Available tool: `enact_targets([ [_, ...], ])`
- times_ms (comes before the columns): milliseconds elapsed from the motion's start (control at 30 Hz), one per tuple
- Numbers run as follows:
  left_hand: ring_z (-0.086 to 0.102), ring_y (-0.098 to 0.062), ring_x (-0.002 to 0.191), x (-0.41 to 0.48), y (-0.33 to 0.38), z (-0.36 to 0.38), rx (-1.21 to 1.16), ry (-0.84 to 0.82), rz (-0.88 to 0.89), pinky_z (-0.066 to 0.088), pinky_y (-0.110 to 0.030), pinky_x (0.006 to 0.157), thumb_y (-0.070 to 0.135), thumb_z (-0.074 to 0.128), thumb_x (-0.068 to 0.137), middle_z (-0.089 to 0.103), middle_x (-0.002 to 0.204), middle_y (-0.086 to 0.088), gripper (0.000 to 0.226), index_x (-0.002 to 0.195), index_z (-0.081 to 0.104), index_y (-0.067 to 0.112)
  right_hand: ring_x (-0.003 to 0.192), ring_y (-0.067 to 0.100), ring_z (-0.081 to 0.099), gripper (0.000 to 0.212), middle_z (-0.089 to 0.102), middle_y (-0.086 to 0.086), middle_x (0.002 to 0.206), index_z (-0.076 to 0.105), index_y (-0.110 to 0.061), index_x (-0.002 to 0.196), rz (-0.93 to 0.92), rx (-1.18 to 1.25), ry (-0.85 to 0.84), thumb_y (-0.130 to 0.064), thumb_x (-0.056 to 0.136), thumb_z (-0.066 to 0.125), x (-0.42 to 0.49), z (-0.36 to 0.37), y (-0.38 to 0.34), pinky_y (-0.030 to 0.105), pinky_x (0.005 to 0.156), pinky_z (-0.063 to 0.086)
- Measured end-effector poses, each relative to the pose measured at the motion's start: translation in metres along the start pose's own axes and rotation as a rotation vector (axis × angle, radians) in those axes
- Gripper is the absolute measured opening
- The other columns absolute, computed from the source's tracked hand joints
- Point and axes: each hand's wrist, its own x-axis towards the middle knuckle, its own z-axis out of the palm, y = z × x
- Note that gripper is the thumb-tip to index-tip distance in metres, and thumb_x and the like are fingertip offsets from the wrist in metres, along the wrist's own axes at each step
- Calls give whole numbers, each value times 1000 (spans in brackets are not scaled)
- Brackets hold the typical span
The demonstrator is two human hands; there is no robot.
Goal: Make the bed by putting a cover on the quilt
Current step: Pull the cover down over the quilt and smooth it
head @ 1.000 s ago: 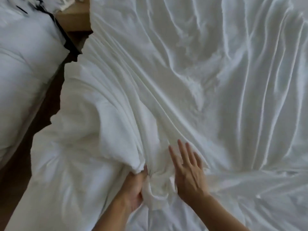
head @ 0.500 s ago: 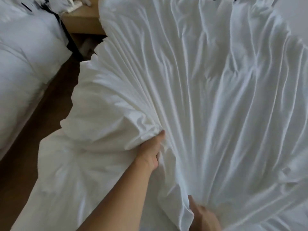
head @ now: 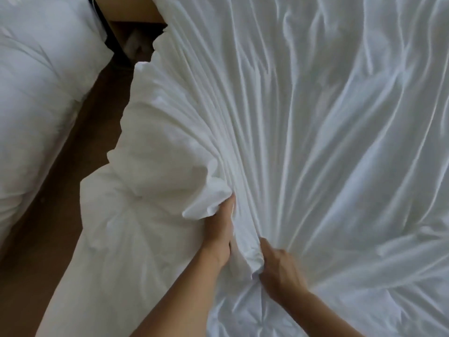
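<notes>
A white cover (head: 303,122) lies spread over the bed, pulled into long pleats that fan out from my hands. The puffy white quilt (head: 136,215) bulges out at the left, partly under the cover's edge. My left hand (head: 220,229) reaches into the gathered folds and grips the cover's edge, its fingers hidden in the cloth. Just to its right, my right hand (head: 279,268) grips a bunched fold of the cover, fingers curled into it.
A second bed with white bedding (head: 41,98) stands at the left. A strip of brown floor (head: 56,215) runs between the two beds. A wooden nightstand (head: 131,10) is at the top, beside a dark strip.
My right hand, flat on the cloth a second ago, dropped low and came up again to grip a fold. The cover has been drawn tighter into pleats; my left hand kept its grip.
</notes>
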Motion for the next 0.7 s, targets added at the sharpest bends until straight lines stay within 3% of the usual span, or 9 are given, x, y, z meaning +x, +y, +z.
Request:
enact_targets([
  [67,68,-19,104,7,31,9,-80,-110,-71,52,-40,98,38,75,84,73,113,3,35,115,69,20,104,37,66,59,70,11,109,32,-36,144,67,122,-16,-28,89,52,-27,9,8,41,82,50],
  [133,67,-25,95,15,71,15,-221,-228,-107,54,-42,91,36,75,85,69,103,-6,27,103,67,17,94,31,66,39,69,4,97,36,-38,128,98,209,-5,-34,91,49,-42,8,11,42,80,53],
  [200,70,-27,99,24,89,10,-311,-236,-73,53,-46,99,36,72,89,72,107,-8,27,105,70,14,81,28,62,23,64,2,83,34,-37,109,99,223,13,-36,91,48,-45,3,11,42,74,53],
  [267,68,-31,111,25,88,-5,-333,-192,-64,51,-49,102,35,68,92,72,118,-11,37,119,71,10,86,28,64,20,64,1,86,30,-38,104,108,192,4,-39,92,46,-44,-2,3,41,75,53],
  [367,60,-43,121,23,76,-40,-467,-174,-18,49,-55,102,22,64,89,66,126,-20,45,129,64,2,99,27,66,34,65,-4,103,25,-36,103,63,67,-37,-53,88,50,-35,-6,-10,37,71,46],
  [467,60,-40,111,28,84,-79,-627,-166,71,45,-56,105,9,38,85,64,112,-18,43,117,66,6,100,24,66,59,61,-7,103,25,-34,103,-37,-68,-66,-74,71,56,-17,-15,-22,32,70,42],
  [533,55,-37,110,33,98,-87,-657,-232,64,37,-53,112,4,31,77,60,110,-16,49,111,66,9,101,25,64,73,55,-7,106,30,-32,115,-103,-75,13,-76,64,58,-1,-24,-31,35,77,48],
  [600,53,-37,107,43,113,-82,-469,-214,68,37,-50,111,-4,37,66,56,105,-16,46,104,62,5,110,29,60,98,51,1,124,23,-28,144,-192,32,150,-61,67,74,18,-37,-46,44,88,52],
  [700,58,-31,104,61,125,-75,476,63,321,48,-35,94,-9,48,81,60,94,-12,19,86,58,6,128,32,47,112,38,10,147,14,-21,158,-333,129,403,-49,71,78,52,-58,-84,49,101,48],
])
